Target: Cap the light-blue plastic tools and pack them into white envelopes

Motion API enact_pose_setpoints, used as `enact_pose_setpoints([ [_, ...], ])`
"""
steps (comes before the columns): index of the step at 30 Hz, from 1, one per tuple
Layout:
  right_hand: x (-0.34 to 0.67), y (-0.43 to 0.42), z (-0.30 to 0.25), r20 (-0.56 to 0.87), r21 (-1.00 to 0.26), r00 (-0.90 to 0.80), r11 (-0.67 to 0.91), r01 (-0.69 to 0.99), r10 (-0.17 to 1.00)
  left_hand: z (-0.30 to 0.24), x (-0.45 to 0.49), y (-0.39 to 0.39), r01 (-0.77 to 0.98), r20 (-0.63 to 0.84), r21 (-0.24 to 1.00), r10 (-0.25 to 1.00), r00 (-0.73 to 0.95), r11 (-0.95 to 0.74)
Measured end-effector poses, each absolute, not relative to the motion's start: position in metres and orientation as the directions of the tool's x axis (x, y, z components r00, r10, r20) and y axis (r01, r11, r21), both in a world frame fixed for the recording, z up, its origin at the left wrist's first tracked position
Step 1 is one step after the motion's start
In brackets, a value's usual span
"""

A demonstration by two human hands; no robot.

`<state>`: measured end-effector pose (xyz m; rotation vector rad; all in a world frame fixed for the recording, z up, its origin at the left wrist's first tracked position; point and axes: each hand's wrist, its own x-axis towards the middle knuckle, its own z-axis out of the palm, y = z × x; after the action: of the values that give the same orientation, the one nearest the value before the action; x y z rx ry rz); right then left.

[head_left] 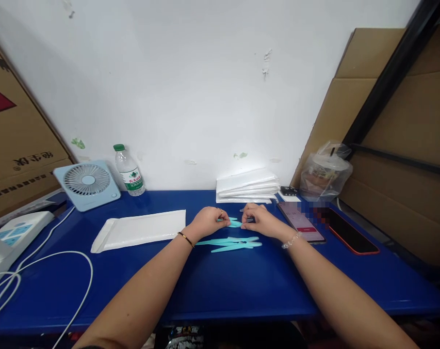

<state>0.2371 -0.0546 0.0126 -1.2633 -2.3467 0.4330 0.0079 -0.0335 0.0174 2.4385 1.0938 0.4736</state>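
White plaster wall (pixel 176 82), scuffed with green flecks, is backing a smooth blue table (pixel 220 291). Containers: one clear plastic bottle (pixel 130 170), green-capped and paper-labelled, is standing against the wall, its fill being hard to tell; one lidded cup (pixel 325 169), brown showing in its lower part, is sitting inside a crinkled transparent bag (pixel 341 170) at right; one printed cardboard box (pixel 19 131) is rising at left. Flat white packets (pixel 247 186), glossy and rectangular, are lying stacked by the wall; a single white packet (pixel 143 228) is resting left of centre, its contents not showing. Turquoise pieces, slim and matte: one small piece (pixel 235 224) is being held above mid-table, the left hand (pixel 213 222) pinching its left end between thumb and finger, the right hand (pixel 258 221) pinching its right end likewise; further long, tapered strips (pixel 236 244) are lying crossed just below. Two phones, one with lit screen (pixel 302 223), one dark with orange edging (pixel 352 231), are lying at right. One pale-blue square fan (pixel 88 183), round-grilled, is leaning back at left.
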Motion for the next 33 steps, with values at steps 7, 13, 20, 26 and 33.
enact_pose_setpoints([
  [7,0.252,-0.042,0.005,0.285,-0.438,-0.415,0.502,0.746,0.864,0.011,-0.003,-0.018,0.733,0.145,0.448,0.851,0.505,-0.511],
  [13,0.257,-0.045,0.010,0.285,-0.473,-0.385,0.478,0.740,0.878,-0.003,-0.010,-0.009,0.678,0.166,0.488,0.821,0.546,-0.549],
  [20,0.219,-0.071,0.018,0.120,-0.488,-0.607,0.579,0.653,0.786,0.001,-0.006,-0.014,0.645,0.204,0.516,0.813,0.546,-0.563],
  [26,0.216,-0.067,0.013,0.183,-0.512,-0.562,0.567,0.646,0.806,0.021,-0.008,-0.024,0.548,0.093,0.622,0.747,0.658,-0.560],
  [33,0.241,-0.050,0.011,0.305,-0.503,-0.412,0.512,0.696,0.859,0.019,-0.007,-0.016,0.645,0.161,0.520,0.806,0.570,-0.560],
])
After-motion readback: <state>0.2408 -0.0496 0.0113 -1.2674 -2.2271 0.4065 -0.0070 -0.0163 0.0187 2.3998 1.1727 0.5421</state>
